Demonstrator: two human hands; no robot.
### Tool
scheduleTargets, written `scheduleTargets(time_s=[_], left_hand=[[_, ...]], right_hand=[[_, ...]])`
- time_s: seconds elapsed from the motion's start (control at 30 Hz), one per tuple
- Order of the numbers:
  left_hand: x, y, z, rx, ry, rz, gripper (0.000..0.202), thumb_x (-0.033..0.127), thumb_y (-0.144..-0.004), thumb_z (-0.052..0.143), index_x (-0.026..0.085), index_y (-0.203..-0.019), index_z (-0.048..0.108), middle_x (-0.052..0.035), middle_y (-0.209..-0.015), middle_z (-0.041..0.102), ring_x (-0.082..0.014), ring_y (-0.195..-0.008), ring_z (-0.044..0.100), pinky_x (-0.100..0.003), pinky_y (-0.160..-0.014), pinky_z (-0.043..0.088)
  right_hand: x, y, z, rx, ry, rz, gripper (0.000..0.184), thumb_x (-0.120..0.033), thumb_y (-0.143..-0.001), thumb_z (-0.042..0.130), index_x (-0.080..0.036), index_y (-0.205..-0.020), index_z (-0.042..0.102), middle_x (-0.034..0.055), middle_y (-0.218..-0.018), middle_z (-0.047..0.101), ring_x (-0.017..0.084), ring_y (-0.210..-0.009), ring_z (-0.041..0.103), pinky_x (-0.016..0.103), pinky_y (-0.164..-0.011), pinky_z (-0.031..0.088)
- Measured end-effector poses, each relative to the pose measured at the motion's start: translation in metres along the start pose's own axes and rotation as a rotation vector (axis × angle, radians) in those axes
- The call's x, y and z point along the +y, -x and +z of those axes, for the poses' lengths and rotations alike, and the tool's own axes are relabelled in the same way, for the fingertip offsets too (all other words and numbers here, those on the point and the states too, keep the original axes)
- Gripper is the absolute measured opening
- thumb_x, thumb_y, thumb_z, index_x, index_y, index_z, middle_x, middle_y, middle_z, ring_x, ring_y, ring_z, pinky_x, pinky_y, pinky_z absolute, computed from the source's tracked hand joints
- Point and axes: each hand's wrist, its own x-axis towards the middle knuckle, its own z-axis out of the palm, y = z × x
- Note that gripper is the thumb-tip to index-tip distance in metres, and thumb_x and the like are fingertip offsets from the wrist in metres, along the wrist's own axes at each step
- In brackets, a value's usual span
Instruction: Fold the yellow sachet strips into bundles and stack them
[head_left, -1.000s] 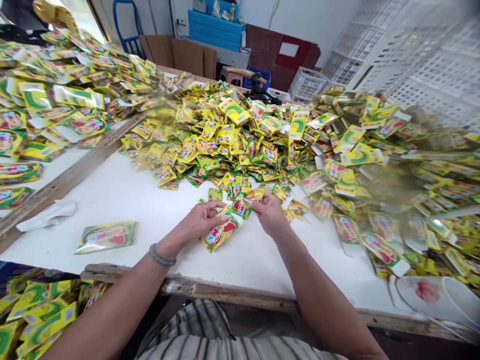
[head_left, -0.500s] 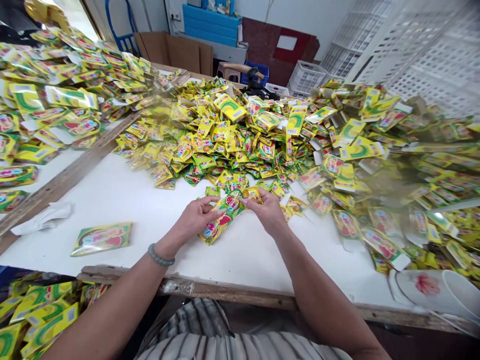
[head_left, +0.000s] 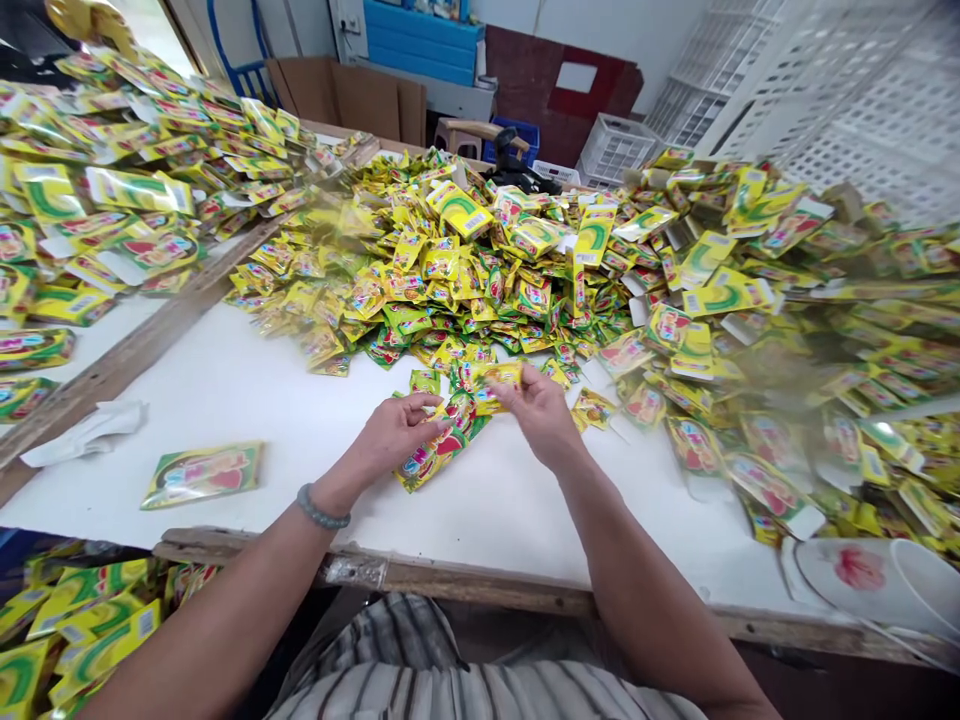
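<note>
- Stack of sachets (head_left: 439, 450) is gripped by the left hand (head_left: 394, 438), low over the white table (head_left: 247, 400).
- One yellow sachet (head_left: 496, 376) is pinched by the right hand (head_left: 541, 412), just beside the stack.
- Big sachet pile (head_left: 525, 260) is heaped beyond both hands.

One left hand (head_left: 394, 435), one right hand (head_left: 544, 415), one bead bracelet (head_left: 322, 510), one flowered white cup (head_left: 862, 590), one lone flat pouch (head_left: 202, 473), and yellow-green sachets (head_left: 465, 270) heaped beyond counting.

Left hand (head_left: 390, 438) grips big pouch (head_left: 437, 447); right hand (head_left: 541, 412) pinches small sachets (head_left: 491, 381).
</note>
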Motion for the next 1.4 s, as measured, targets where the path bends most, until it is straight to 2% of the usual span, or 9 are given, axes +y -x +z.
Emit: scheduleTargets(time_s=[0.13, 0.3, 0.4, 0.53, 0.73, 0.9, 1.1, 1.27, 1.4], left_hand=[[0.005, 0.003, 0.0, -0.02, 0.063, 0.003, 0.061, 0.051, -0.064, 0.08, 0.012, -0.11, 0.067, 0.0022, -0.057, 0.062, -0.015, -0.052, 0.056, -0.025, -0.05, 0.041], [0.004, 0.004, 0.0, -0.038, 0.095, 0.046, 0.059, 0.05, -0.065, 0.081, 0.013, -0.109, 0.068, 0.0014, -0.059, 0.063, -0.016, -0.055, 0.058, -0.026, -0.051, 0.042], [-0.001, 0.003, 0.0, -0.048, 0.099, 0.068, 0.058, 0.051, -0.066, 0.08, 0.014, -0.109, 0.069, 0.0007, -0.06, 0.064, -0.0169, -0.058, 0.06, -0.026, -0.053, 0.044], [-0.004, 0.001, 0.0, -0.071, 0.097, 0.052, 0.06, 0.052, -0.067, 0.079, 0.013, -0.111, 0.069, 0.0002, -0.062, 0.065, -0.0178, -0.062, 0.062, -0.027, -0.056, 0.046], [0.006, 0.002, 0.004, -0.136, 0.195, 0.041, 0.066, 0.045, -0.064, 0.084, 0.014, -0.119, 0.064, -0.0023, -0.075, 0.071, -0.0205, -0.073, 0.067, -0.029, -0.064, 0.05], [0.009, 0.003, 0.006, -0.123, 0.298, -0.031, 0.068, 0.042, -0.06, 0.087, 0.015, -0.118, 0.063, -0.0023, -0.075, 0.072, -0.0204, -0.07, 0.068, -0.029, -0.063, 0.051], [0.007, 0.005, 0.004, -0.076, 0.388, -0.055, 0.065, 0.039, -0.058, 0.089, 0.014, -0.112, 0.063, -0.0034, -0.078, 0.075, -0.0182, -0.067, 0.068, -0.028, -0.064, 0.051], [0.007, 0.004, 0.006, -0.062, 0.323, 0.066, 0.065, 0.04, -0.06, 0.087, 0.014, -0.116, 0.064, -0.008, -0.096, 0.077, -0.0219, -0.081, 0.071, -0.032, -0.074, 0.054], [0.004, 0.003, 0.006, -0.029, 0.288, 0.076, 0.063, 0.042, -0.061, 0.087, 0.014, -0.112, 0.066, -0.0072, -0.089, 0.077, -0.0219, -0.076, 0.071, -0.032, -0.071, 0.054]], right_hand=[[-0.003, 0.002, 0.006, -0.108, 0.093, 0.009, 0.037, -0.055, -0.077, 0.068, -0.02, -0.07, 0.057, -0.0026, -0.066, 0.052, 0.014, -0.065, 0.046, 0.026, -0.061, 0.037], [-0.002, 0.002, 0.005, -0.087, 0.257, 0.032, 0.046, -0.053, -0.077, 0.067, -0.021, -0.058, 0.04, -0.0058, -0.057, 0.034, 0.011, -0.057, 0.031, 0.026, -0.054, 0.024], [-0.003, 0.004, 0.005, -0.128, 0.278, 0.013, 0.043, -0.048, -0.078, 0.067, -0.021, -0.056, 0.043, -0.005, -0.057, 0.039, 0.012, -0.058, 0.034, 0.026, -0.055, 0.024], [-0.006, 0.006, 0.01, -0.216, 0.196, 0.005, 0.03, -0.042, -0.076, 0.069, -0.02, -0.059, 0.058, -0.0026, -0.062, 0.053, 0.014, -0.063, 0.045, 0.026, -0.059, 0.031], [-0.008, 0.006, 0.021, 0.113, -0.004, 0.058, 0.033, -0.051, -0.067, 0.077, -0.022, -0.069, 0.063, -0.0002, -0.069, 0.063, 0.017, -0.066, 0.054, 0.029, -0.062, 0.041], [-0.007, 0.011, 0.032, 0.223, -0.054, 0.015, 0.03, -0.05, -0.07, 0.076, -0.023, -0.071, 0.062, 0.0009, -0.07, 0.065, 0.017, -0.065, 0.057, 0.031, -0.061, 0.044], [-0.006, 0.01, 0.027, 0.051, -0.079, 0.125, 0.032, -0.052, -0.069, 0.075, -0.022, -0.069, 0.064, -0.0018, -0.06, 0.058, 0.014, -0.052, 0.047, 0.028, -0.049, 0.041], [-0.007, 0.007, 0.02, 0.184, 0.095, -0.103, 0.017, -0.04, -0.078, 0.071, -0.023, -0.076, 0.074, 0.0028, -0.077, 0.068, 0.018, -0.069, 0.058, 0.033, -0.068, 0.047], [-0.004, 0.011, 0.028, 0.146, 0.175, -0.164, 0.012, -0.034, -0.082, 0.068, -0.026, -0.077, 0.075, 0.0032, -0.078, 0.072, 0.02, -0.072, 0.062, 0.035, -0.072, 0.048]])
